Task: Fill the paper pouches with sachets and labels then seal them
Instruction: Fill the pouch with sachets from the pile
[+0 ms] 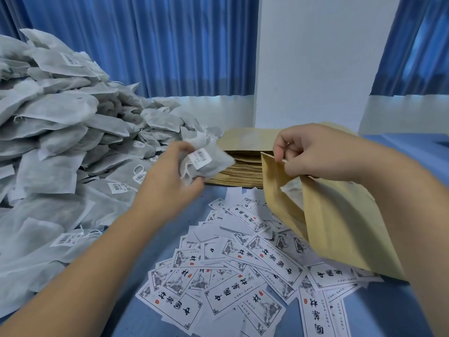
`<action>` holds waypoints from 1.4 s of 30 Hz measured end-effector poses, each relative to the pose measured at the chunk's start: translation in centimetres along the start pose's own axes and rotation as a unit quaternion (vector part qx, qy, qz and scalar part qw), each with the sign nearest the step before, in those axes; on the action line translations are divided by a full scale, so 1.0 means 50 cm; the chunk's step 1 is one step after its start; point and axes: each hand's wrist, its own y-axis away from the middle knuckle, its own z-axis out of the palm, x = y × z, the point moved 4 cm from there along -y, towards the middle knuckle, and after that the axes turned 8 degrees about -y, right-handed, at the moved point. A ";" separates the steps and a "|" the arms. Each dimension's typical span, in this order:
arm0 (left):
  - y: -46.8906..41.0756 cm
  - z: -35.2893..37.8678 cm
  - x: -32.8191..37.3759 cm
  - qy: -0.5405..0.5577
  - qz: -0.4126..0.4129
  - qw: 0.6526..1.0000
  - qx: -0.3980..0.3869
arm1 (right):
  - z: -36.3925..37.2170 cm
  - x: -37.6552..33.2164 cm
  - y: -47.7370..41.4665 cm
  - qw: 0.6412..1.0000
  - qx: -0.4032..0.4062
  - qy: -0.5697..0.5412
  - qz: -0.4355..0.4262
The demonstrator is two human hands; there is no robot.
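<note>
Two hands are working over the table. The left hand is gripping one sachet, fingers curled round its soft grey body, between the sachet pile and the pouch stack. The right hand is pinching the top edge of a pouch and holding it up at a slant above the labels, with its mouth gaping towards the sachet. Something pale is showing inside the mouth; whether it is a sachet or a lining I cannot tell.

The sachet is looking light and limp, like thin cloth round loose filling, so it is likely crumpling under any grip. Holding it by one end and feeding the other end in first should be easiest. The pouch is looking like thin, stiffish paper that creases readily. Pinching one lip only, as the hand is doing, is letting the other lip hang open. The labels are flat slips, probably fiddly to lift singly.
</note>
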 end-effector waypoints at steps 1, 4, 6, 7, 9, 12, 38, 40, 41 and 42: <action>0.008 -0.012 0.037 0.055 0.031 0.998 -0.007 | -0.003 0.001 0.000 1.000 0.004 -0.004 0.000; 0.048 -0.025 0.135 0.122 0.134 0.981 -0.063 | -0.005 0.001 0.001 1.000 0.007 -0.017 0.003; 0.072 -0.015 0.180 0.134 0.179 0.967 -0.123 | -0.006 0.001 0.002 1.000 0.009 -0.011 0.004; 0.080 -0.010 0.193 0.135 0.195 0.961 -0.143 | -0.007 0.000 0.003 1.000 0.009 -0.001 0.005; 0.086 -0.006 0.204 0.127 0.215 0.956 -0.156 | -0.008 -0.001 0.005 1.000 0.004 0.015 0.007; 0.082 -0.007 0.196 0.124 0.208 0.954 -0.177 | -0.010 -0.004 0.010 1.000 0.003 0.001 0.008; 0.078 -0.003 0.213 0.024 0.267 0.957 -0.106 | 0.035 -0.023 0.000 0.999 -0.047 0.014 0.007; 0.083 -0.003 0.221 0.016 0.249 0.965 -0.081 | 0.038 -0.024 -0.001 0.999 -0.047 0.013 0.009; 0.084 -0.002 0.225 0.008 0.222 0.972 -0.070 | 0.039 -0.025 -0.001 0.999 -0.046 0.011 0.009; 0.084 0.000 0.227 -0.005 0.192 0.979 -0.064 | 0.040 -0.027 -0.001 0.999 -0.045 0.007 0.008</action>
